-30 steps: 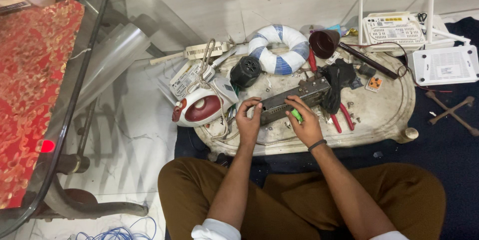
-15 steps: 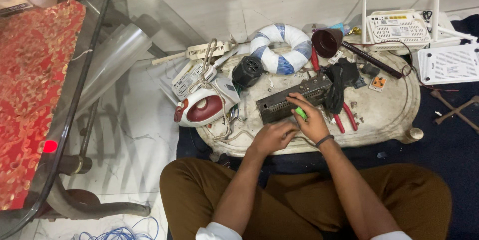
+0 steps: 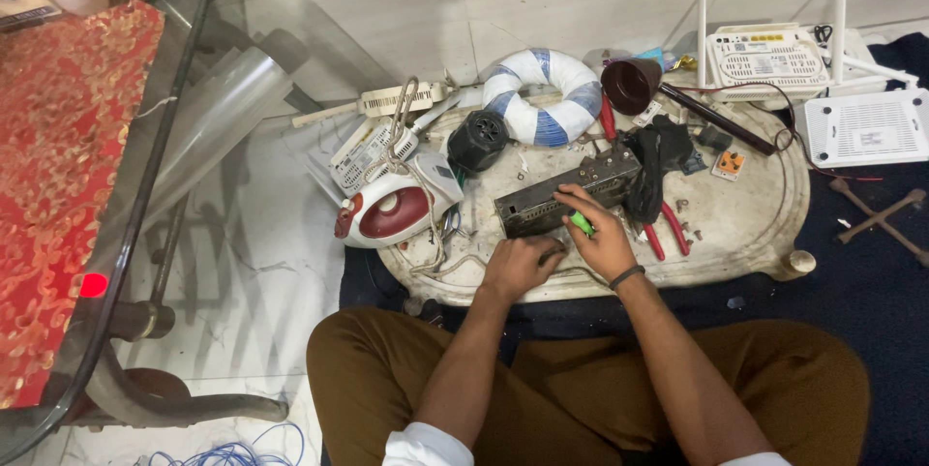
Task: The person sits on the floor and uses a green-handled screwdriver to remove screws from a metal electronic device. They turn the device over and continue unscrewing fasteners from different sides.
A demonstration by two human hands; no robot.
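A dark grey metal electronics box (image 3: pixel 566 197) lies on a low white oval table (image 3: pixel 755 224). My right hand (image 3: pixel 598 234) is shut on a green-handled tool (image 3: pixel 581 224), probably a screwdriver, held against the box's near side. My left hand (image 3: pixel 523 263) rests curled on the tabletop just in front of the box, fingers closed; whether it holds anything small is hidden. Red-handled pliers (image 3: pixel 666 230) lie just right of my right hand, under a black cloth or cable bundle (image 3: pixel 656 164).
A red and white iron (image 3: pixel 392 210), a black round part (image 3: pixel 478 141), a blue and white ring (image 3: pixel 542 98), a brown cup (image 3: pixel 631 85) and white routers (image 3: pixel 774 58) crowd the table and floor. A glass table with red cloth (image 3: pixel 58 166) stands left.
My left hand has pulled back from the box toward me and now rests on the tabletop. My right hand stays at the box with the green tool.
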